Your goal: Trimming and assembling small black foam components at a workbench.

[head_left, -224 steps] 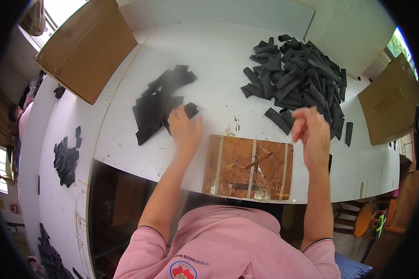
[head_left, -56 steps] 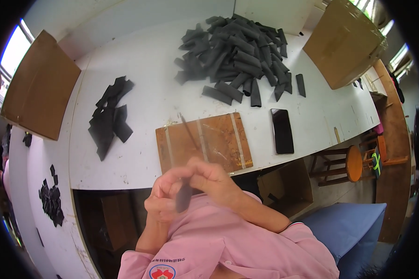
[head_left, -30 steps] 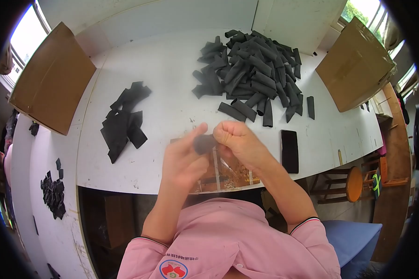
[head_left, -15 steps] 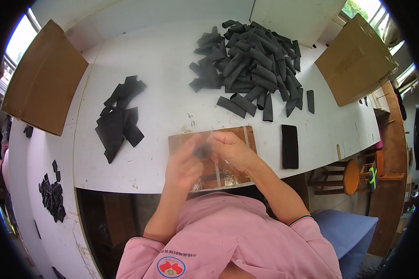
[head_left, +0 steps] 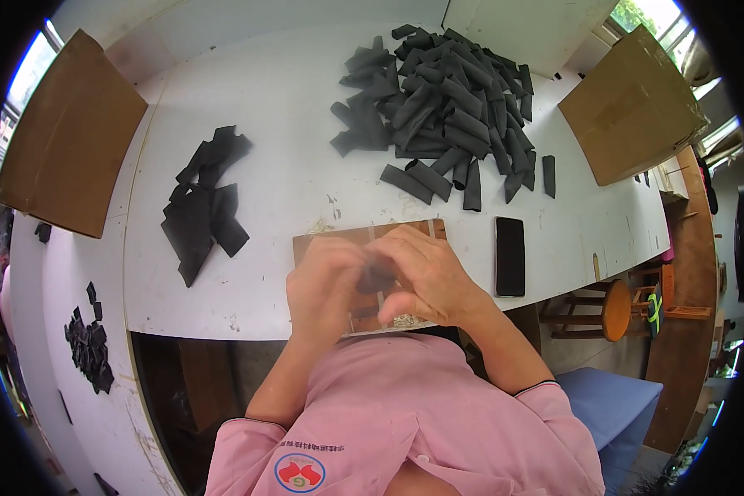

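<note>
Black piece (head_left: 375, 279): between both hands, over the brown board (head_left: 306, 245), blurred, seemingly midway
Left hand (head_left: 317, 285): fingers curled toward the piece; cannot tell whether they pinch it
Right hand (head_left: 430, 277): fingers arched over it, thumb apart below; firmness of hold unclear
Tube heap (head_left: 463, 95): at far right, apparently done
Flat pieces (head_left: 190, 227): at left, apparently not yet formed
</note>
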Demonstrator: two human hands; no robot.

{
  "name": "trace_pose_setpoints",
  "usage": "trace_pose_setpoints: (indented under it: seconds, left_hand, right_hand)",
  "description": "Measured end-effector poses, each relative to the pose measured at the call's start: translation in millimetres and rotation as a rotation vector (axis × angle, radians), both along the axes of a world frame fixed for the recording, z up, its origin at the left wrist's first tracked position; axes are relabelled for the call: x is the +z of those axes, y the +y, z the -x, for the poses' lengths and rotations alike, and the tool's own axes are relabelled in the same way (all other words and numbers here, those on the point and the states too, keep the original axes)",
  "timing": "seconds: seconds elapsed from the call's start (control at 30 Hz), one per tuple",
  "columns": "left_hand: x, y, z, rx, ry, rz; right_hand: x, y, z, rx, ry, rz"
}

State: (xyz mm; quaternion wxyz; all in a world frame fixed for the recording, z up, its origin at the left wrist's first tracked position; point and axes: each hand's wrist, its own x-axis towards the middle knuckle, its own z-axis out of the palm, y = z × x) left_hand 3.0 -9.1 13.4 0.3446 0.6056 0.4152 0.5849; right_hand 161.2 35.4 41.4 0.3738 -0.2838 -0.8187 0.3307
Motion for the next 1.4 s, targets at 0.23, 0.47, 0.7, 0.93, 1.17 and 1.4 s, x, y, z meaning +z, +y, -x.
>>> trace_pose_setpoints:
  seconds: [0.23,0.47,0.7,0.93,1.17,1.4]
  left_hand:
    - [8.5,-7.9,-7.0,0.031,-0.528,0.131]
    - [-16.3,-6.2,-9.1,-0.111,-0.481,0.184]
    - [15.6,18.1,-6.1,-0.27,-0.157,0.163]
    - [15.1,12.4,-12.1,-0.107,0.047,0.161]
    - [0.8,15.6,-4.7,-0.175,0.216,0.14]
    - [3.8,11.7,-2.7,-0.194,0.098,0.052]
  right_hand:
    - [8.7,-1.0,2.2,-0.033,-0.402,-0.268]
    - [-40.2,-4.4,-0.4,-0.085,-0.242,-0.205]
    - [-32.9,-0.5,-1.0,-0.064,-0.135,-0.192]
    - [-53.6,-9.6,3.1,-0.087,-0.077,-0.078]
    - [-73.3,-5.8,-1.3,-0.049,-0.147,-0.087]
    - [-47.0,-4.6,1.3,-0.032,-0.131,-0.195]
